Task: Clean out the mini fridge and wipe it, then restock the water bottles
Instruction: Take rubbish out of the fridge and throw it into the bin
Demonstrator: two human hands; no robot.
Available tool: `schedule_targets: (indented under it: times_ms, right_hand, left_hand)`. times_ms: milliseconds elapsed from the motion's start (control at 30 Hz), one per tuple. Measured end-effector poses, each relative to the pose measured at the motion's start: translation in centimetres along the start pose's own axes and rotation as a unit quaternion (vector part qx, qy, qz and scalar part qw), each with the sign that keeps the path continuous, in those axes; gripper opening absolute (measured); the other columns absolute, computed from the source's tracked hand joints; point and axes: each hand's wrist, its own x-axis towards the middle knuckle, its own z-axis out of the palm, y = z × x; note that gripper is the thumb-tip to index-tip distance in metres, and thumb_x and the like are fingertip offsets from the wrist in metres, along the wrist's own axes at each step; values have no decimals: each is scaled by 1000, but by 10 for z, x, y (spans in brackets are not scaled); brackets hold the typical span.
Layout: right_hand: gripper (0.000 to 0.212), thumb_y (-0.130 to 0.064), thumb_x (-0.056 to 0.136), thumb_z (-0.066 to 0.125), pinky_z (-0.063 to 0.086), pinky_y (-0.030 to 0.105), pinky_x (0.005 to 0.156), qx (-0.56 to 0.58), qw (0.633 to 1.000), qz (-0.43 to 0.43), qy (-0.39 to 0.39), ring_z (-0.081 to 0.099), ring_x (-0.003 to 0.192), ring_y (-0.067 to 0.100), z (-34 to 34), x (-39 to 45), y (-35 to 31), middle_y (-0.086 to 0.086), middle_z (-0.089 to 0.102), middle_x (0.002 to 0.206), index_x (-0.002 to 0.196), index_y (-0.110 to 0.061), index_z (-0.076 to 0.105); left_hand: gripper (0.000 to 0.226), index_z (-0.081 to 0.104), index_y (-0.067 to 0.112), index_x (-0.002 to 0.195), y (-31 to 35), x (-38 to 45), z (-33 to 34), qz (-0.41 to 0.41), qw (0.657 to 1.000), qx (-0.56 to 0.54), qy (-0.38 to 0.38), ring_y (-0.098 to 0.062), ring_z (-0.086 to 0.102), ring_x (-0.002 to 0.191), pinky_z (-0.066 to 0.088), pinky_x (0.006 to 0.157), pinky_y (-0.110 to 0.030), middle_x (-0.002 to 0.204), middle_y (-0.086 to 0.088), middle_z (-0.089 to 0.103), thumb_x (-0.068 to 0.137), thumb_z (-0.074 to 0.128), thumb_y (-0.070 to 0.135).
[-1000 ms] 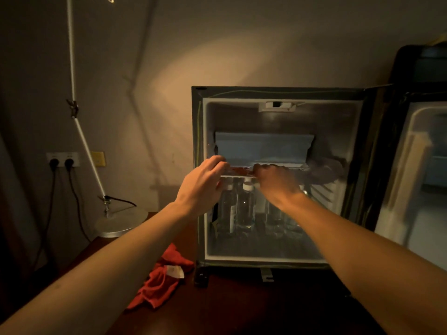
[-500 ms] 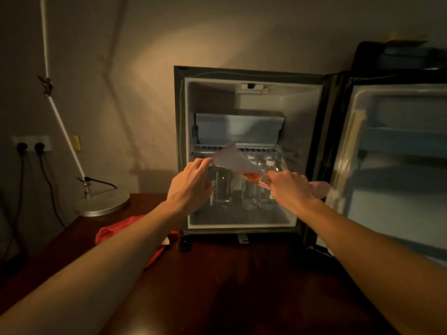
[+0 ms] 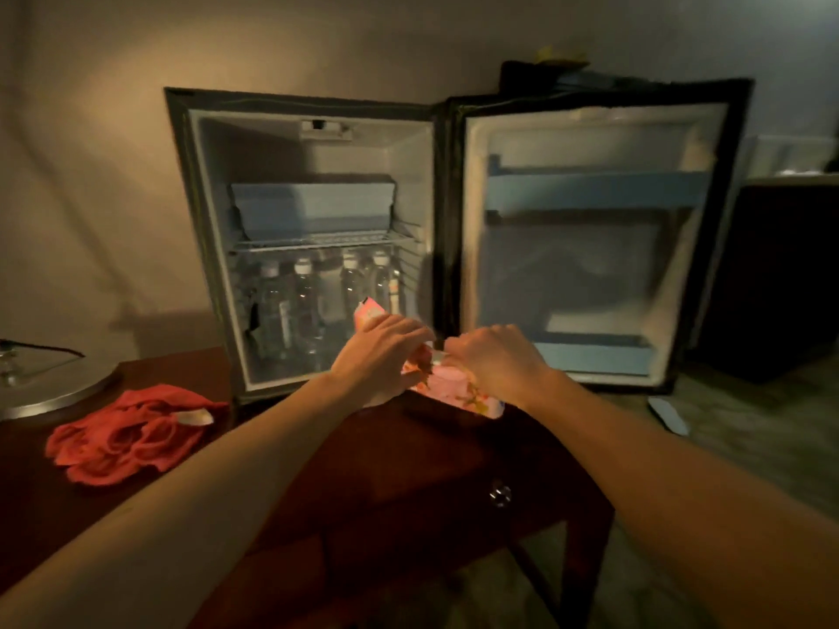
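One pink packet [image 3: 458, 392] is held in front of the open mini fridge [image 3: 313, 143], just above the wooden table [image 3: 408, 469], gripped by the curled fingers of the left hand [image 3: 386, 356] and right hand [image 3: 495, 360]. About four water bottles [image 3: 308, 301] are seen standing under the single wire shelf [image 3: 318, 242]. One red cloth [image 3: 127, 433] lies crumpled on the table.
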Motion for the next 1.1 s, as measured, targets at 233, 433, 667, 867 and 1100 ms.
schedule_targets:
  times_ms: [233, 433, 667, 867, 1100]
  right_hand:
    - [26, -48, 94, 52, 43, 34, 69, 36, 992, 120, -27, 66, 96, 29, -10, -117, 63, 3, 70, 100, 102, -25, 60]
    - [30, -45, 92, 56, 42, 33, 70, 68, 965, 237, -92, 64, 98, 28, -8, -220, 112, 5, 68, 104, 114, -26, 61]
    - [21, -19, 90, 52, 46, 36, 69, 94, 916, 366, -137, 64, 89, 28, 20, -336, 161, 7, 68, 98, 105, -15, 67]
    - [16, -27, 93, 52, 46, 33, 68, 76, 862, 470, -175, 63, 87, 24, 42, -436, 187, 1, 66, 96, 102, -22, 64]
    - [15, -32, 93, 50, 43, 34, 66, 56, 772, 597, -211, 64, 87, 31, 85, -534, 209, 5, 65, 92, 92, -21, 60]
  left_hand:
    - [13, 69, 19, 89, 108, 51, 9, 45, 994, -99, -28, -31, 62, 95, 45, 76, -41, 91, -7, 69, 92, 60, 28]
    - [16, 71, 18, 96, 204, 92, 35, 119, 980, -150, -55, -27, 61, 95, 46, 75, -38, 96, -4, 69, 93, 57, 24]
    - [10, 62, 20, 90, 298, 137, 86, 195, 957, -189, -104, -22, 58, 90, 42, 67, -35, 89, 4, 60, 93, 55, 26]
    - [13, 58, 19, 84, 377, 170, 148, 235, 935, -223, -142, -22, 62, 84, 50, 65, -39, 85, 2, 61, 91, 54, 29]
    - [16, 63, 20, 101, 459, 189, 226, 263, 908, -260, -196, -18, 61, 95, 51, 77, -34, 101, 3, 65, 89, 59, 30]
